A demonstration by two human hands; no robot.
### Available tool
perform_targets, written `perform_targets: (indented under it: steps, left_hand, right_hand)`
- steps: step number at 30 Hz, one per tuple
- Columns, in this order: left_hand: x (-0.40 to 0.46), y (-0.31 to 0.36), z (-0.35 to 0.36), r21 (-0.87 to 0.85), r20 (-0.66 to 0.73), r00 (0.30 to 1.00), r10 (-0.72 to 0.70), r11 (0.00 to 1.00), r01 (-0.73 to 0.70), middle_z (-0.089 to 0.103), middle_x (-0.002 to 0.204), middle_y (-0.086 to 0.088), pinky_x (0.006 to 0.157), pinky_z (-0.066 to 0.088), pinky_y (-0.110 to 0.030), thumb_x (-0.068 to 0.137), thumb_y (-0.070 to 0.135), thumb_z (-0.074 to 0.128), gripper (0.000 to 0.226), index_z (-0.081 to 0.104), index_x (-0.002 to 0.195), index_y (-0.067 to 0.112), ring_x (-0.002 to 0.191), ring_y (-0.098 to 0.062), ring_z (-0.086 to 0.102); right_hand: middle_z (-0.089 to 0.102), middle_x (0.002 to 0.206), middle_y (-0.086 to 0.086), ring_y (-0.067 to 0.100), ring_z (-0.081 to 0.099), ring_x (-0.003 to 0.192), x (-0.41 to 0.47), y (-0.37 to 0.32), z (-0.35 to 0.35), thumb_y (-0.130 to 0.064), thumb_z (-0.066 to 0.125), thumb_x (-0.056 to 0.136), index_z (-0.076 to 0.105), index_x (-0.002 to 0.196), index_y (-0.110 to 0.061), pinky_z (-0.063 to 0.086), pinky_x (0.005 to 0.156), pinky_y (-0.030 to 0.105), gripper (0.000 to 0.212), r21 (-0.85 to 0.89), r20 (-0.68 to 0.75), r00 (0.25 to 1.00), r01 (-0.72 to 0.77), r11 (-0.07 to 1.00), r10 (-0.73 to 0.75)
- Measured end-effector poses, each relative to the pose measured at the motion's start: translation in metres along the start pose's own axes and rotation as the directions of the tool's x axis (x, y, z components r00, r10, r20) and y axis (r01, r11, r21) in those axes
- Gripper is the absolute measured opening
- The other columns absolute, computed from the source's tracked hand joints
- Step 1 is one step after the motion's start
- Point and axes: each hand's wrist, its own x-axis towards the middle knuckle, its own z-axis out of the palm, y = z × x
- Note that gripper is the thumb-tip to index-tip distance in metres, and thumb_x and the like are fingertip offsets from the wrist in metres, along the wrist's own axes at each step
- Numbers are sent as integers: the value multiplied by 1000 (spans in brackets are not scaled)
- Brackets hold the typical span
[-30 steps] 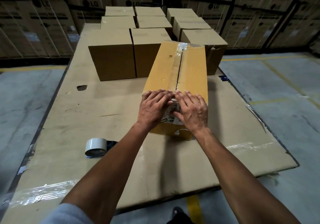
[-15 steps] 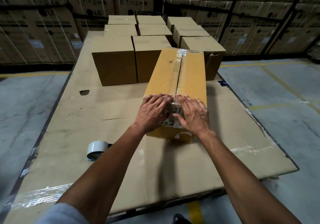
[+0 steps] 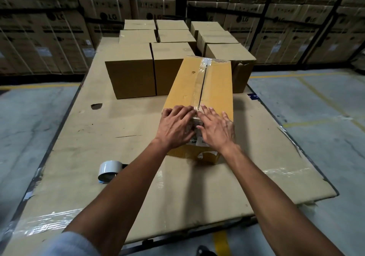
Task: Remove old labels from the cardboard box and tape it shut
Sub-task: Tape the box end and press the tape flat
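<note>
1. From the head camera I look down on a long yellow-brown cardboard box (image 3: 199, 95) lying lengthwise on a sheet of flattened cardboard (image 3: 138, 176) that covers the work surface; its near end points toward me.
2. A strip of clear tape (image 3: 199, 79) runs along the box's top seam, from the far edge down to where my hands are.
3. My left hand (image 3: 175, 126) lies flat on the near end of the box top, fingers extended and close together, palm down. It grips nothing (it only presses on the surface).
4. My right hand (image 3: 215, 126) lies beside it, just right of the seam, fingers spread a little and flat, also closed around nothing.
5. The two index fingers nearly meet over the taped seam.
6. On the near end face of the box, below my hands, a white label (image 3: 199, 142) with dark print shows in part; the wrists hide the rest, and I cannot read it.
7. A roll of tape (image 3: 110, 168) lies on the cardboard sheet to the left of my left forearm, well apart from the box.
8. Behind the box stand several plain brown boxes (image 3: 130, 73) in rows, the nearest ones just beside its far end.
9. Further back, stacked cartons (image 3: 59, 38) with printed logos fill the wall.
</note>
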Motion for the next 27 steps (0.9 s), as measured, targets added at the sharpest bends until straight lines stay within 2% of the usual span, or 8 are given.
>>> perform_targets:
  steps: [3, 5, 9, 13, 15, 21, 24, 27]
  left_hand:
    - [1, 8, -4, -2, 48, 998, -40, 999, 41, 48, 162, -1, 101, 39, -49, 91, 67, 46, 81, 43, 158, 22, 140, -27, 45]
    - [-3, 8, -2, -24, 45, 998, -38, 999, 39, 46, 163, -3, 105, 38, -50, 90, 65, 50, 83, 39, 159, 20, 142, -28, 44]
    - [-20, -1, 2, -49, -6, 999, 37, 998, -37, 48, 159, -9, 117, 34, -49, 85, 56, 68, 86, 39, 155, 15, 146, -31, 46]
    - [-21, -4, 3, -31, -7, 998, 58, 998, -58, 52, 157, -8, 120, 35, -47, 91, 56, 64, 74, 45, 151, 17, 151, -28, 43]
    - [-17, -4, 2, -26, -8, 998, 55, 998, -55, 53, 157, -6, 120, 36, -47, 93, 56, 63, 71, 46, 152, 19, 150, -27, 43]
    - [-7, 8, -3, 22, 15, 1000, -22, 1000, 22, 53, 160, -1, 109, 37, -47, 93, 64, 52, 75, 48, 155, 23, 146, -27, 46]
    - [-1, 16, -8, 43, 57, 995, -79, 996, 77, 52, 161, 0, 105, 37, -48, 92, 71, 44, 81, 47, 156, 23, 144, -28, 45]
    - [2, 18, -13, 65, 116, 989, -93, 994, 86, 44, 167, 3, 107, 37, -49, 92, 74, 42, 85, 39, 162, 25, 148, -28, 40]
  right_hand:
    - [10, 176, -2, 20, 18, 162, 1, -1, 0, -53, 41, 107, 16, 167, -26, 21, 129, 54, 70, -7, 43, 999, -21, 1000, 22]
    - [17, 175, 0, 20, 22, 160, -5, 1, 2, -50, 48, 106, 18, 167, -26, 23, 129, 55, 72, 10, 5, 1000, -16, 1000, 16]
    - [41, 166, 1, 22, 43, 152, -18, 1, 8, -38, 71, 96, 35, 162, -25, 34, 122, 61, 77, 7, -90, 996, 20, 1000, -19]
    - [54, 157, 0, 23, 52, 145, -16, 2, 8, -34, 79, 91, 48, 155, -26, 39, 118, 63, 71, 22, -133, 990, 40, 999, -37]
    - [49, 161, -2, 21, 47, 149, -11, 2, 4, -37, 73, 95, 44, 157, -28, 35, 121, 62, 69, 23, -82, 996, 19, 1000, -17]
    - [15, 176, -5, 18, 20, 161, 5, -2, 2, -48, 51, 104, 16, 167, -27, 21, 128, 59, 75, -1, 84, 996, -39, 999, 39]
    - [11, 176, -2, 20, 15, 162, 6, -4, -1, -46, 49, 104, 11, 168, -23, 18, 129, 57, 78, -1, 127, 990, -54, 999, 54]
    - [14, 176, -2, 20, 16, 162, 2, -4, -5, -46, 50, 104, 12, 168, -24, 18, 130, 55, 77, 7, 125, 991, -55, 998, 54]
